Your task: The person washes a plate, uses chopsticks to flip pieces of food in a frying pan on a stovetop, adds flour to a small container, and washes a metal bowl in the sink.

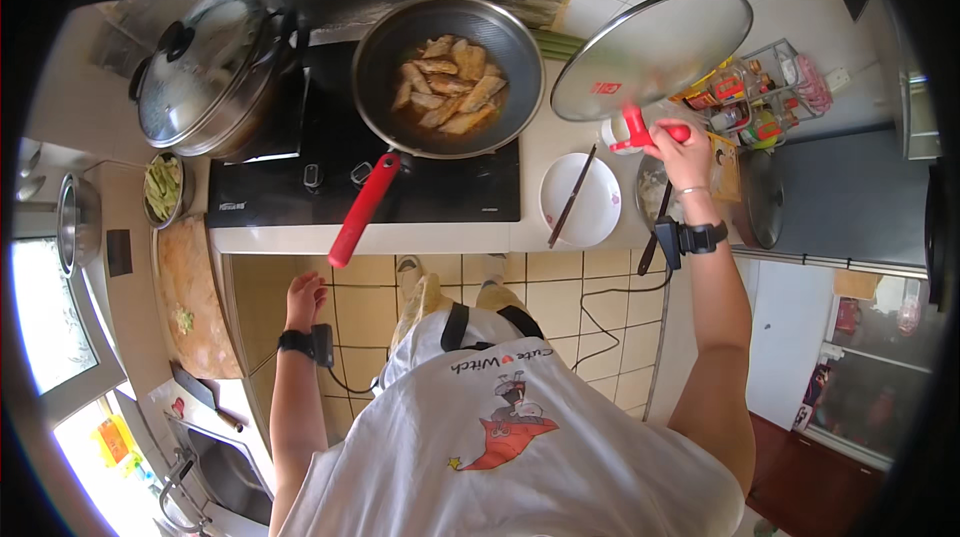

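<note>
My right hand (pixel 681 151) grips the red handle (pixel 639 133) of a glass pan lid (pixel 660 49), which is tilted up over the counter to the right of the stove. Uncovered on the black cooktop (pixel 330 192) sits a wok (pixel 375 87) with a red handle (pixel 365 211) pointing towards me. Browned strips of food (pixel 450 83) lie in a little brown sauce inside it. My left hand (pixel 305 301) hangs below the counter's front edge with its fingers loosely curled, holding nothing. The wok handle's end is the thing closest to it.
Left of the wok stands a large lidded pot (pixel 214 79). A white bowl (pixel 574 211) with chopsticks (pixel 573 196) across it is below the raised lid. At left are a bowl of sliced greens (pixel 163 188), a cutting board (pixel 199 289) and a cleaver (pixel 196 389). A bottle rack (pixel 784 87) stands at right.
</note>
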Demonstrator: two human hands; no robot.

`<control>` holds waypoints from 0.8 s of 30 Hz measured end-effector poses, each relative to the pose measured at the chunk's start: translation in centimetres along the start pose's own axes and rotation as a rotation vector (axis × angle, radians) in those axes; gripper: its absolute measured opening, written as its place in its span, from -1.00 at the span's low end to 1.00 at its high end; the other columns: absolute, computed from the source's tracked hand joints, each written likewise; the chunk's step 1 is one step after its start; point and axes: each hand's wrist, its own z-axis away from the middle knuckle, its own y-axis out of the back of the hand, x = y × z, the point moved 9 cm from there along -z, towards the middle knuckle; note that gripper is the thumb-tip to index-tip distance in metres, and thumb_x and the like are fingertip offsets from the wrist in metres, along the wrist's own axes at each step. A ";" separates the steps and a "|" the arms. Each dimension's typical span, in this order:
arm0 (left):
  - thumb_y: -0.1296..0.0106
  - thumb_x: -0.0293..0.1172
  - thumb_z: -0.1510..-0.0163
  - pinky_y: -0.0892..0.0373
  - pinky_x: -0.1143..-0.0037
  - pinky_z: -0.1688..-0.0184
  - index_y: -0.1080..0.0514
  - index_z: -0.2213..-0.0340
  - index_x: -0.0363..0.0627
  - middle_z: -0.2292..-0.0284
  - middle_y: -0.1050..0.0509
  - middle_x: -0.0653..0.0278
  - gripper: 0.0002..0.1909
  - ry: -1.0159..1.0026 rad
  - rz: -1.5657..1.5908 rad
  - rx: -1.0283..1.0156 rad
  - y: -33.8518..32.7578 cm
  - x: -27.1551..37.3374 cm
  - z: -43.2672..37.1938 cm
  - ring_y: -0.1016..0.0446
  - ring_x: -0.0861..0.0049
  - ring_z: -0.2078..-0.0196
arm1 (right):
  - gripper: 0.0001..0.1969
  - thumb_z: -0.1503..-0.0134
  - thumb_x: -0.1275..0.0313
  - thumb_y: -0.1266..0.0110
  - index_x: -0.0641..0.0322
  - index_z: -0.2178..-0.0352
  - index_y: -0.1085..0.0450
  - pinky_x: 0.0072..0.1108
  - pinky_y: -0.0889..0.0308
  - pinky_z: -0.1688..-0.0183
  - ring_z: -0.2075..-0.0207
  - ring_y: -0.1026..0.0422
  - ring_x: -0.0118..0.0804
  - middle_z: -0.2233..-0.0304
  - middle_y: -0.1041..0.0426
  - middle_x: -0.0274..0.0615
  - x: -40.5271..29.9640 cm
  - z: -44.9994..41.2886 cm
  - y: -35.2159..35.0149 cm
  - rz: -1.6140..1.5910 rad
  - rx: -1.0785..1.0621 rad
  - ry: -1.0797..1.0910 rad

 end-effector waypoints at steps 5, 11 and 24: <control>0.07 -0.47 -0.08 -0.30 0.70 0.55 -0.31 0.25 -0.16 0.43 -0.45 0.31 -0.84 0.011 0.006 0.008 1.7 2.2 -0.4 -0.39 0.68 0.53 | -0.88 0.05 0.54 -0.10 0.42 0.45 -0.41 -0.63 -0.47 0.47 0.50 -0.47 -0.46 0.50 -0.46 -0.25 -4.4 4.2 -6.0 0.128 -0.129 -0.081; 0.07 -0.46 -0.09 -0.29 0.70 0.54 -0.31 0.27 -0.12 0.43 -0.44 0.34 -0.86 -0.007 0.036 -0.015 5.6 2.5 -0.4 -0.38 0.70 0.52 | -0.77 0.17 0.30 -0.11 0.28 0.67 -0.37 -0.53 -0.34 0.56 0.62 -0.48 -0.30 0.71 -0.42 -0.14 -11.2 4.0 -14.9 0.731 -0.278 0.040; 0.04 -0.48 -0.07 -0.26 0.74 0.55 -0.32 0.30 -0.09 0.46 -0.43 0.38 -0.88 -0.017 0.203 0.017 9.5 1.5 0.7 -0.36 0.74 0.52 | -0.67 0.13 0.20 -0.13 0.17 0.35 -0.48 -0.43 -0.37 0.20 0.23 -0.47 -0.13 0.30 -0.50 -0.10 -10.8 -1.7 -29.2 1.492 -0.420 0.129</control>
